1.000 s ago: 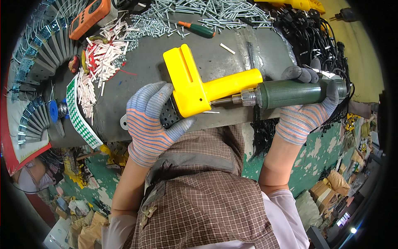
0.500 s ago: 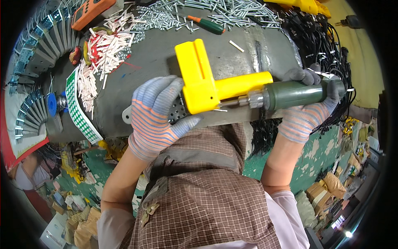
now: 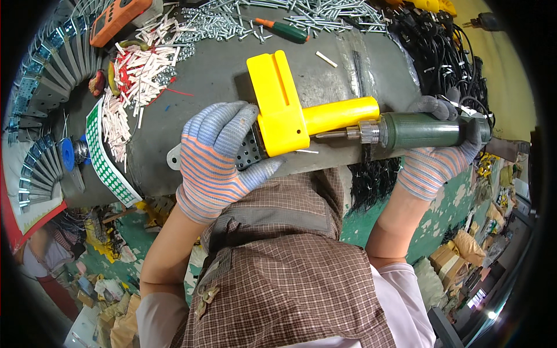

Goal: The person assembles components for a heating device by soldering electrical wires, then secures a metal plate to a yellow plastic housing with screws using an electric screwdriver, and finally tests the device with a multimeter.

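My left hand [image 3: 216,159], in a striped knit glove, is closed round a yellow plastic housing [image 3: 278,104] with a perforated metal plate [image 3: 248,153] at its left end. A rounded grey tab [image 3: 174,157] sticks out past the wrist side. The housing has a boxy upright part and a tubular arm pointing right. My right hand [image 3: 438,159], gloved alike, wraps round a dark green electric screwdriver [image 3: 423,130] held level. Its bit [image 3: 332,135] points left at the housing's lower right side, its tip a little apart from it.
Loose screws [image 3: 325,14] and a green-and-orange hand screwdriver [image 3: 284,30] lie along the far side. White sleeves [image 3: 142,78], a green-dotted label sheet [image 3: 105,153] and an orange meter [image 3: 119,20] are at left, near wired metal parts [image 3: 64,72]. Black cables [image 3: 435,52] heap at right.
The electric screwdriver has drawn back slightly to the right, and its bit, blurred before, now shows sharply apart from the housing. My left hand keeps its hold.
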Tool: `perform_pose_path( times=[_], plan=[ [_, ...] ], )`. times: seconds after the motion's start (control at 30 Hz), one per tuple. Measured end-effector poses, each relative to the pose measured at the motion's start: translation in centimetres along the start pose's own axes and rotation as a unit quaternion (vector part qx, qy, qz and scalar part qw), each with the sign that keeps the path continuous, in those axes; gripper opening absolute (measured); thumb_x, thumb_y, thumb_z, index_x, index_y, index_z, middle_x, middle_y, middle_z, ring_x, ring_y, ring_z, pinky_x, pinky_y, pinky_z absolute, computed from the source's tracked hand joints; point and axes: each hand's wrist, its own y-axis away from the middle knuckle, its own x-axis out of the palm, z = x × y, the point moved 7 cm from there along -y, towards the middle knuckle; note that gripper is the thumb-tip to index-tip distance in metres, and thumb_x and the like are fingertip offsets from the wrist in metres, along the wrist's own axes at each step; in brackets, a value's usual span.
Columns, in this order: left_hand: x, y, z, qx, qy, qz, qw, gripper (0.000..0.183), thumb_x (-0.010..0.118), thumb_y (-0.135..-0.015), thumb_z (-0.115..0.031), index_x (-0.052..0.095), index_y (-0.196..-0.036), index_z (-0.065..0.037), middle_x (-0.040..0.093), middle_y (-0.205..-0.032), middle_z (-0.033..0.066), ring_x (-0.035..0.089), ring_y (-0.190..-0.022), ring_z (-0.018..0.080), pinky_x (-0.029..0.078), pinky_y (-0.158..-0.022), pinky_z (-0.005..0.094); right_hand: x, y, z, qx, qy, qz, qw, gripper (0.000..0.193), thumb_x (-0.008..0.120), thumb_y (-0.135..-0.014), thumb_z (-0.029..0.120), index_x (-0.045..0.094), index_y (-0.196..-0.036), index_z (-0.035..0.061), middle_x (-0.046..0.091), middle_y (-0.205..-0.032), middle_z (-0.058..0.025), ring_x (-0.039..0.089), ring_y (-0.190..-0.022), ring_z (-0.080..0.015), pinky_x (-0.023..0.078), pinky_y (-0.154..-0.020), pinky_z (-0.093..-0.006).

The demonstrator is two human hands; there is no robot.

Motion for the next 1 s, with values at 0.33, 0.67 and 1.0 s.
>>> perform_pose_path(
  times=[0.33,0.67,1.0],
  plan=[
    [0.2,0.2,0.1,0.001,-0.003,-0.001,1.0,0.07,0.081,-0.068,-0.043,0.055,-0.122,-0.007,0.057,-0.116,0.0134,0.056,-0.106,0.0341,0.044,-0.093,0.0462,0.1,-0.6,-2.2,0.069,-0.014,0.042,0.997,0.043,0.072,-0.077,0.029,0.058,-0.101,-0.0031,0.055,-0.073,-0.0058,0.054,-0.068,-0.0211,0.048,-0.075,-0.0424],
    [0.1,0.4,0.0,0.01,-0.011,-0.005,1.0,0.072,0.082,-0.067,-0.045,0.055,-0.123,-0.008,0.057,-0.117,0.0138,0.056,-0.106,0.0349,0.045,-0.092,0.0472,1.3,0.2,-3.7,0.131,-0.072,0.059,0.987,0.037,0.071,-0.077,0.029,0.055,-0.096,0.0006,0.05,-0.074,-0.0031,0.051,-0.068,-0.0193,0.045,-0.077,-0.0417],
    [0.2,0.1,-0.3,0.014,-0.029,0.003,0.999,0.073,0.082,-0.067,-0.045,0.054,-0.123,-0.008,0.058,-0.113,0.0141,0.058,-0.102,0.0347,0.047,-0.088,0.0472,2.5,-1.0,-1.8,0.076,-0.094,0.117,0.986,0.054,0.07,-0.079,0.029,0.052,-0.114,-0.0089,0.049,-0.077,-0.0058,0.05,-0.073,-0.0206,0.043,-0.084,-0.0429]
  ],
)
